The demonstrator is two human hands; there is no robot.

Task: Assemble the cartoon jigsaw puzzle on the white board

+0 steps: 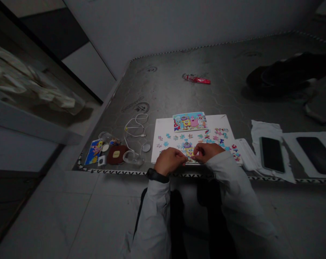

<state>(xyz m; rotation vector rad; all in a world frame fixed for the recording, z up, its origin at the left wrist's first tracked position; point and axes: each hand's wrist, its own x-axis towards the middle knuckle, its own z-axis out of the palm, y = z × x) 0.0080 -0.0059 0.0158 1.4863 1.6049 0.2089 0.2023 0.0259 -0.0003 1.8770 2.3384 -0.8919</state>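
A partly joined jigsaw puzzle [188, 145] with cartoon figures lies on a white board [159, 133] near the table's front edge. My left hand [170, 159], with a dark band at the wrist, reaches its lower left side, thumb and fingers pinched together. On the other side, my right hand [207, 151] is also closed in a pinch close over the puzzle. Whatever sits between the fingertips of either hand is too small or hidden to name. Loose puzzle pieces [182, 136] are scattered around the joined part. Behind them lies a colourful cartoon picture card [190, 122].
To the left are a white cable [136, 136], a clear cup [133, 158], a brown case [117, 154] and a blue cartoon card [94, 151]. Phones [272, 154] rest on white cloths at the right. A red packet [198, 79] and a dark object [284, 77] lie farther back.
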